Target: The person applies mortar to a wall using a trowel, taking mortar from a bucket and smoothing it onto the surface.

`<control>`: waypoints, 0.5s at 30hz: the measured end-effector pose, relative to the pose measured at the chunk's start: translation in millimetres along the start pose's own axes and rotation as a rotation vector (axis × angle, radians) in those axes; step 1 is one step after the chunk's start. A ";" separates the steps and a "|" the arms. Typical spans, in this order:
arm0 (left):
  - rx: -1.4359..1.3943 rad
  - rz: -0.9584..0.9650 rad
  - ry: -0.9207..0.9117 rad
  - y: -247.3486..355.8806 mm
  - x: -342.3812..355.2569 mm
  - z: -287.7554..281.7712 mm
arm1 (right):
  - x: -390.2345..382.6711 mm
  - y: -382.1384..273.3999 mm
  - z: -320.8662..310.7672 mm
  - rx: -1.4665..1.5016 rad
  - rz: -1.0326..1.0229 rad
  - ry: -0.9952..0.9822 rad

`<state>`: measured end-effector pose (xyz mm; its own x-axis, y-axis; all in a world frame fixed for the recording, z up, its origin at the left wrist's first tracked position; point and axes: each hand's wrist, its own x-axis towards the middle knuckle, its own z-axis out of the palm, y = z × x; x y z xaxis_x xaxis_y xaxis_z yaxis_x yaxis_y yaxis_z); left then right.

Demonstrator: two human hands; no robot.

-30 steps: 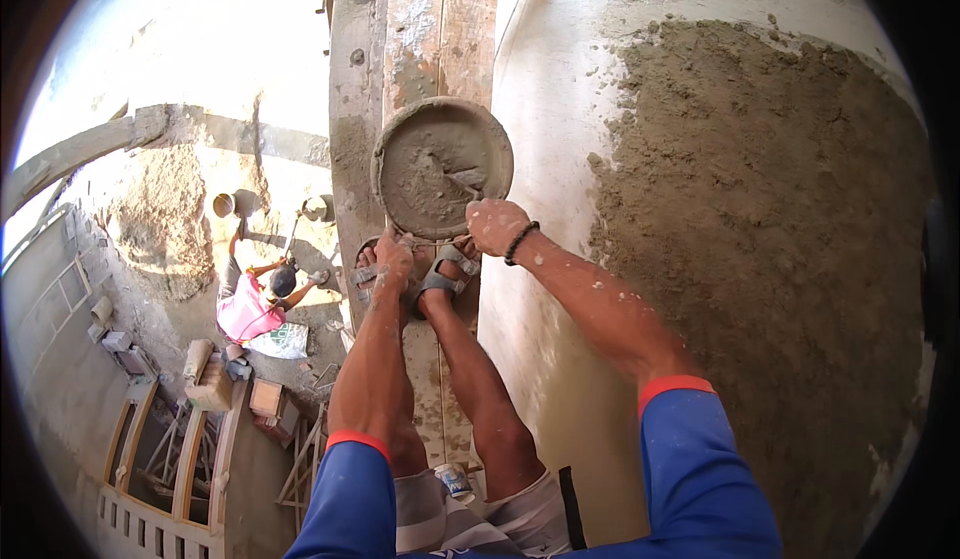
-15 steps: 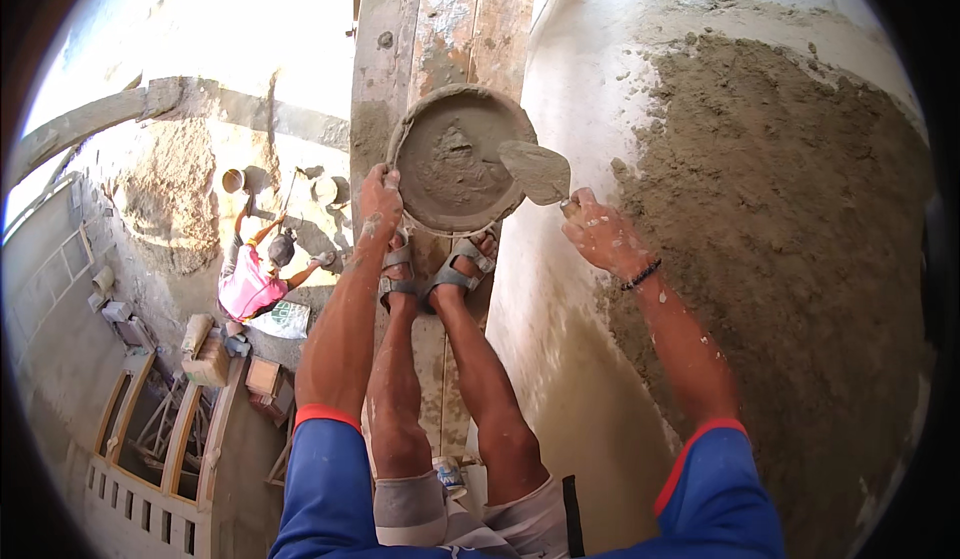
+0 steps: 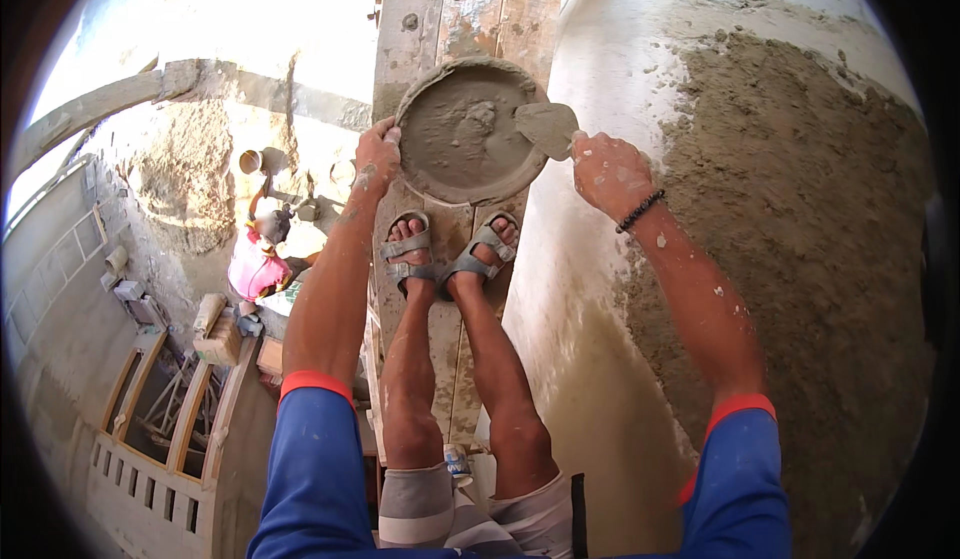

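Observation:
My left hand [image 3: 379, 147] grips the left rim of a round, shallow pan [image 3: 407, 171] above the planks. Wet grey mortar [image 3: 450, 144] fills the pan, with a lumpy ridge near its middle. My right hand [image 3: 610, 172] is closed round the handle of a trowel [image 3: 547, 127]; most of the handle is hidden in the fingers. The trowel's mortar-smeared blade overlaps the pan's right rim, and I cannot tell if it touches. To the right, rough wet mortar [image 3: 800, 189] covers part of the pale wall [image 3: 600, 89].
My sandalled feet stand on a narrow wooden plank platform [image 3: 400, 49], high above the ground. Down at the left, a person in pink [image 3: 257, 264] crouches near a bucket [image 3: 251, 162] and a sand heap [image 3: 185, 174]. Wooden frames [image 3: 190, 414] and boxes [image 3: 218, 341] lie lower left.
The pan and both hands sit slightly higher in view, and the trowel blade has turned over the rim. The scene has shifted right. The person below has moved their arms and bent further.

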<state>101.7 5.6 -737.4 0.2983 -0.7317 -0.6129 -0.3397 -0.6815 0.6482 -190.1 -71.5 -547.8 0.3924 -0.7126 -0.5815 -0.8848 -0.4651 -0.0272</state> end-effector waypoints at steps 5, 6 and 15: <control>-0.199 -0.020 -0.024 -1.9 -11.2 10.2 | 31.6 -13.7 73.0 0.056 -0.129 -0.112; -0.121 -0.023 -0.013 0.7 -14.0 5.4 | 35.7 -25.6 86.4 0.065 -0.140 -0.114; -0.052 -0.035 0.022 -4.0 -15.6 3.3 | 27.1 -70.5 130.3 0.689 0.193 -0.067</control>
<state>95.4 19.8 -731.9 0.3288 -0.7072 -0.6259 -0.2825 -0.7061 0.6493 -149.9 10.4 -667.6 0.2160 -0.7049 -0.6756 -0.9029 0.1191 -0.4129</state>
